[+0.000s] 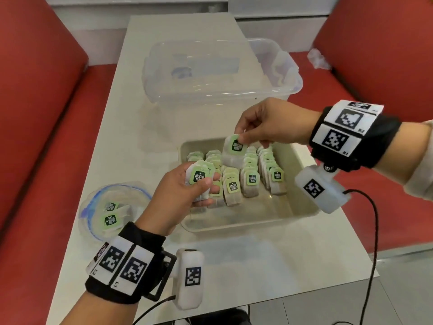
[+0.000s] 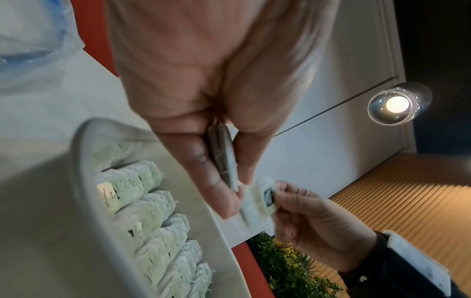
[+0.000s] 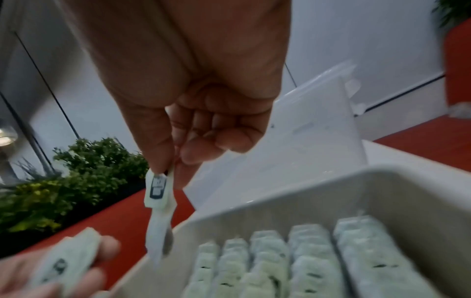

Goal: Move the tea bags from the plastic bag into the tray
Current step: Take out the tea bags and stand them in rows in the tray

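**Tea bag transfer: both hands loaded above tray**

Right hand (image 1: 269, 124): raised over the far-left part of the tray (image 1: 302, 174); thumb and forefinger closed in a pinch on the green tag of a single tea bag (image 1: 234, 152); remaining fingers curled loosely into the palm; bag hanging upright below the pinch, above the rows, not resting on them. Same pinch confirmed in the right wrist view (image 3: 163, 177); bag seen edge-on, hanging beside the tray wall.

Left hand (image 1: 185, 191): positioned at the near-left corner of the tray; fingers and thumb curled round a small stack of tea bags (image 1: 199, 175), green tag facing up, thumb pressed on the front; stack seen edge-on between thumb and fingers in the left wrist view (image 2: 224, 153); count in the stack not readable.

Tray: white, rectangular, on the pale table (image 1: 112, 127); filled with upright rows of tea bags (image 1: 253, 177), tags forward; near part of the tray floor bare.

Plastic bag (image 1: 114, 207): clear with blue seal, lying open on the table left of the tray, just beside the left wrist; two tea bags visible inside.

Clear storage box (image 1: 210, 69): on the table beyond the tray, well apart from both hands.

Red seats (image 1: 42, 113): on both sides of the table.
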